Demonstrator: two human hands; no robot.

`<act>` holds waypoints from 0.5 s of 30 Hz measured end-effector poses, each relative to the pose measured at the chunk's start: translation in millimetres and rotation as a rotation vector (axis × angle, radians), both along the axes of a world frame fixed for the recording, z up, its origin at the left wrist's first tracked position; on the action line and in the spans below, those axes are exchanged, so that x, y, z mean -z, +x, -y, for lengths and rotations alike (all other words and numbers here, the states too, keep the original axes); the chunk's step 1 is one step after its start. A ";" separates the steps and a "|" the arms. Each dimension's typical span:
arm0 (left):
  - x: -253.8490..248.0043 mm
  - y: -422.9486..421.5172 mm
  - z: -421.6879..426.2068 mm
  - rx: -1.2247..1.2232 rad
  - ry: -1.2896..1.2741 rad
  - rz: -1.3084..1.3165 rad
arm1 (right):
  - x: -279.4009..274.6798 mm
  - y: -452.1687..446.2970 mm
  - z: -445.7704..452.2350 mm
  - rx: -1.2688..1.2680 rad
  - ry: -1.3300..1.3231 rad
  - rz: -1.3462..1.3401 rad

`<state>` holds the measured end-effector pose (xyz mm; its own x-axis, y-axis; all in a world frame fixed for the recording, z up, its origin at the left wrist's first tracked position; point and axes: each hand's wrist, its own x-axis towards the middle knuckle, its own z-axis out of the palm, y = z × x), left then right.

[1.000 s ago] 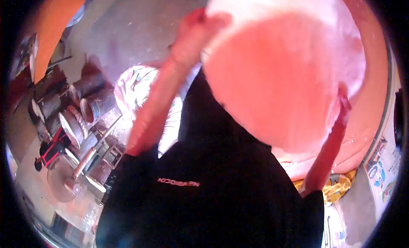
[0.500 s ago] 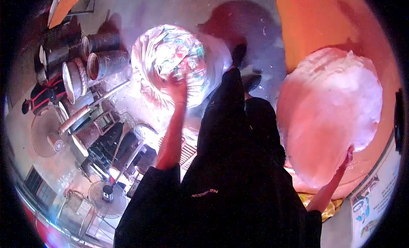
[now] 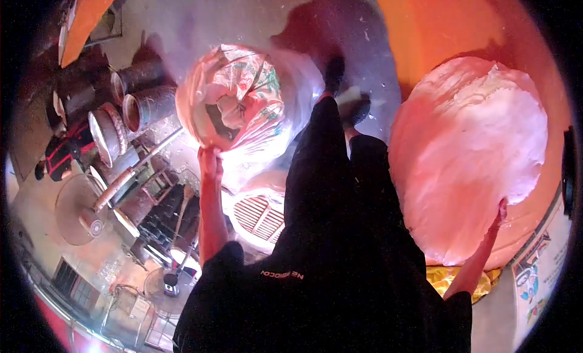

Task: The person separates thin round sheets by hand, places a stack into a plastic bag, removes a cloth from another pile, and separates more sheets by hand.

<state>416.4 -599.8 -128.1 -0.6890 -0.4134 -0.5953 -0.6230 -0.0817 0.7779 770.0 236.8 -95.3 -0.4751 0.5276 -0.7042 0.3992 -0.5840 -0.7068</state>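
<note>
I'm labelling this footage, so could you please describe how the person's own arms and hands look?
The left hand and right hand look ungloved. Short black sleeves leave the forearms bare, and the black top carries small pale lettering.

Orange surf. (image 3: 437, 25), prob. tbl: 1 pale mass (image 3: 467, 165) atop.

Your single camera sits on your head, facing forward and steeply down past your shirt (image 3: 322, 310). Its wide, round-edged view takes in your left hand (image 3: 211, 160) and right hand (image 3: 502, 211) from nearby, the floor (image 3: 200, 19) at top and a fan (image 3: 76, 210) farther off.
</note>
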 end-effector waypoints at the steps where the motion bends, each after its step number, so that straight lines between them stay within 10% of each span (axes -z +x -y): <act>1: -23.2 -5.8 -7.2 -0.078 0.006 0.011 | -0.4 -4.8 8.8 0.000 -0.014 -0.008; 4: -44.0 -33.4 28.1 -0.018 0.364 -0.165 | 2.7 -11.0 24.6 0.012 -0.025 -0.035; 15: -222.7 -200.7 -145.9 0.264 0.279 -0.441 | 17.7 -5.3 50.8 0.058 -0.062 -0.150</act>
<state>215.7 -453.9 94.6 -0.9549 -0.0622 -0.2905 -0.2724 -0.2068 0.9397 764.6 186.1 -113.0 -0.5472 0.5147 -0.6600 0.2565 -0.6475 -0.7176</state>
